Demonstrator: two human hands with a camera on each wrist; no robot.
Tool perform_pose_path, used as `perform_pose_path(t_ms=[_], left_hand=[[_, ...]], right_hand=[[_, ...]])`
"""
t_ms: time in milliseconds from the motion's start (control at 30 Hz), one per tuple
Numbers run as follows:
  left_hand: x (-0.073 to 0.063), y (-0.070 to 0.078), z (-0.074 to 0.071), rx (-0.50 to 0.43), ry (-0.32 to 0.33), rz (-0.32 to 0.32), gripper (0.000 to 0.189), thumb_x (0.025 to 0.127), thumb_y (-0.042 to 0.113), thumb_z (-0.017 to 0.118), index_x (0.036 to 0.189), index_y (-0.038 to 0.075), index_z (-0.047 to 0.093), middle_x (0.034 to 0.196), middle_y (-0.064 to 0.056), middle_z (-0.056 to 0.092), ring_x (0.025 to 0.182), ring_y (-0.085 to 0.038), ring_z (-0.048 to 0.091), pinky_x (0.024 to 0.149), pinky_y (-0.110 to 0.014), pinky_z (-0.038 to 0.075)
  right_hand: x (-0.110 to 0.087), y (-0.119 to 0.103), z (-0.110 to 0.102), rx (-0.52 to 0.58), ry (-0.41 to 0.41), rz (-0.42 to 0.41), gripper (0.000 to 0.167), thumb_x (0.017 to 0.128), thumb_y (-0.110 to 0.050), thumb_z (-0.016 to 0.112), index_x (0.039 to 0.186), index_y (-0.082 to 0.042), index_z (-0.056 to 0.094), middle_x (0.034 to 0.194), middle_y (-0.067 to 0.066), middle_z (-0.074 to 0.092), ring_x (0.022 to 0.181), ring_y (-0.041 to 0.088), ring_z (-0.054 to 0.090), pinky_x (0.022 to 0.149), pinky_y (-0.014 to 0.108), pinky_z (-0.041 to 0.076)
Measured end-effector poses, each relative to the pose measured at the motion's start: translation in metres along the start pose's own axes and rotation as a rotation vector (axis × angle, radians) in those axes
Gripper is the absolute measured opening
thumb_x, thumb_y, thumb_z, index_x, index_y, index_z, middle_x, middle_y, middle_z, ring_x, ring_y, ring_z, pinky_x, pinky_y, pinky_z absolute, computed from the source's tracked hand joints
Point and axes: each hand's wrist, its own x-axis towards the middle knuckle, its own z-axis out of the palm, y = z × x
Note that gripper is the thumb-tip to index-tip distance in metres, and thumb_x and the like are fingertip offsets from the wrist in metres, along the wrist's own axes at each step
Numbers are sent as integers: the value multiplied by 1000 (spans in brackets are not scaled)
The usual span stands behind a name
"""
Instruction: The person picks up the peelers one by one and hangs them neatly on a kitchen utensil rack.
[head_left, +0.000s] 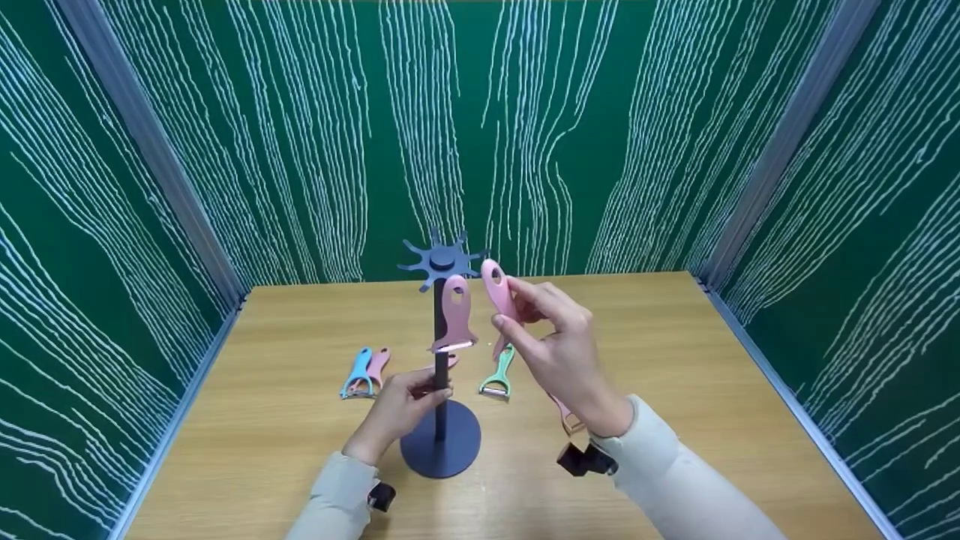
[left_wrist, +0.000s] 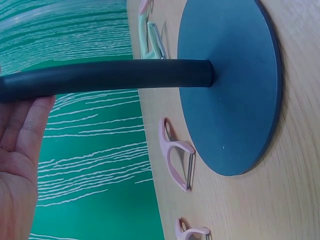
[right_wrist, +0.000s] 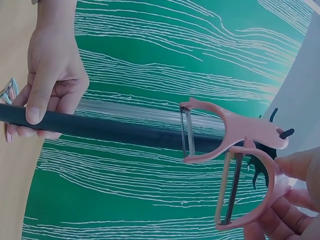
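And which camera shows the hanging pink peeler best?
The right wrist view: the hanging peeler looks biggest there, with a hook poking through it. The head view shows it smaller; the left wrist view doesn't show it.

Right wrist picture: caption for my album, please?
Pink peeler in the right hand, another hanging on the dark stand that the left hand grips.

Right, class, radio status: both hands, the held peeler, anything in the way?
Left fingers gripping dark, round-based hook stand. Right fingers pinching pink Y-shaped peeler, raised beside it. Second pink peeler hanging there, possibly crowding.
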Motion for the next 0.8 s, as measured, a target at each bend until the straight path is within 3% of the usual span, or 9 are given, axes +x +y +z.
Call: perform_pose_path(t_ms=[167,400,633,800], left_hand=[[0,-2,0,-5,-6,-26,31,107,24,72,137,18,76,123,-10,81,108,-23,77,98,-43,65],[-1,-1,0,-17,-19,3,43,107,23,71,150,24,67,126,-5,81,112,-22,77,101,-42,64],[0,0,-1,-12,-16,-4,30,107,25,71,135,14,77,124,-12,81,110,-26,77,101,-48,64],[1,0,0,-1,5,34,22,106,21,73,126,12,79,120,-13,82,109,-27,79,99,-44,65]], right_hand=[[1,2,6,4,-14,-1,41,93,-1,84,133,3,74,96,11,74,85,18,69,80,21,61],[1,3,12,16,-36,17,41,93,-4,85,132,4,73,95,10,74,81,16,68,75,21,61],[-1,1,20,45,-34,20,41,92,-5,87,129,1,72,91,7,74,79,17,67,72,22,61],[-4,-3,27,48,-34,21,44,89,-6,90,127,0,70,92,7,74,79,18,68,72,24,62]])
